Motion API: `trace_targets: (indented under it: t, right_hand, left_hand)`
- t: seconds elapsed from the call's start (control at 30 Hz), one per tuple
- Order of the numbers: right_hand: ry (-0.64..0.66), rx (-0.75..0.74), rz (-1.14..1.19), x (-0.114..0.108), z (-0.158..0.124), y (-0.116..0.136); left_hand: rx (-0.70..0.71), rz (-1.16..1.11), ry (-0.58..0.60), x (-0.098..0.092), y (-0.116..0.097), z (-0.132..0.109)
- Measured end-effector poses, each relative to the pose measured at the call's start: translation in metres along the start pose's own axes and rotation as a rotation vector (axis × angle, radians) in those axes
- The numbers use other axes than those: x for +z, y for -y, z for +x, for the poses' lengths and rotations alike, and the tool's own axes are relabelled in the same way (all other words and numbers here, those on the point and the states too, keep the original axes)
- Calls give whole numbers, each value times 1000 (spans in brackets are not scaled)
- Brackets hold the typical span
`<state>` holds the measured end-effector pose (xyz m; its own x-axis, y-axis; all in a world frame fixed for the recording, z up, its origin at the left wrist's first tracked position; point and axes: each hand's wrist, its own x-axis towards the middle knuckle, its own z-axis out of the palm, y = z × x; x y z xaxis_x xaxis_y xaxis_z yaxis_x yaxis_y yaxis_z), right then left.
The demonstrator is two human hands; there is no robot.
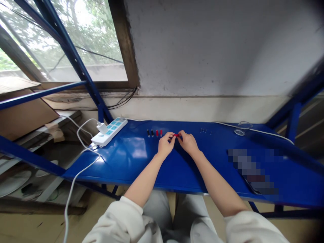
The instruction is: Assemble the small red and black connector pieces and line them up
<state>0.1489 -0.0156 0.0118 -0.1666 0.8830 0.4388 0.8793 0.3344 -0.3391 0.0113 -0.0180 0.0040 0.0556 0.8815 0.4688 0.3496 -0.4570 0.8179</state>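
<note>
Both my hands meet over the blue table [126, 163], pinching one small red cylindrical piece [176, 135] between them. My left hand [166, 142] is closed on its left end, fingertips together. On the other end, my right hand [187, 142] is closed too, so the fingers cover much of the piece. Left of my hands stands a short row: two black cylindrical pieces [150, 132] and two red ones [159, 132], each with a paler lower end. Several tiny metal parts [203, 130], too small to name, lie to the right of my hands.
A white power strip [110, 131] with a plugged-in adapter sits at the left, its cable hanging over the front edge. A clear round container [239, 132] is at the back right. A dark, blurred-out object [250, 175] lies front right. Blue frame posts [98, 101] flank the table.
</note>
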Motion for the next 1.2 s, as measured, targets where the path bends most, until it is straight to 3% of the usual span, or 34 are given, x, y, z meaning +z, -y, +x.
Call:
trace_targets:
  t: [0.1, 0.27, 0.43, 0.73, 1.2]
  right_hand:
    - [-38, 73, 79, 5, 2, 3]
    - [-13, 204, 458, 24, 17, 7]
    - [25, 189, 438, 40, 43, 13]
    - [156, 141, 141, 63, 56, 20]
    - [297, 233, 140, 48, 56, 25]
  left_hand:
    - [-25, -109, -77, -8, -4, 3]
    - [-178, -381, -334, -23, -4, 13]
    - [-338, -564, -474, -30, -3, 19]
    - [-405, -681, -509, -33, -7, 20]
    - [-419, -727, -529, -32, -8, 20]
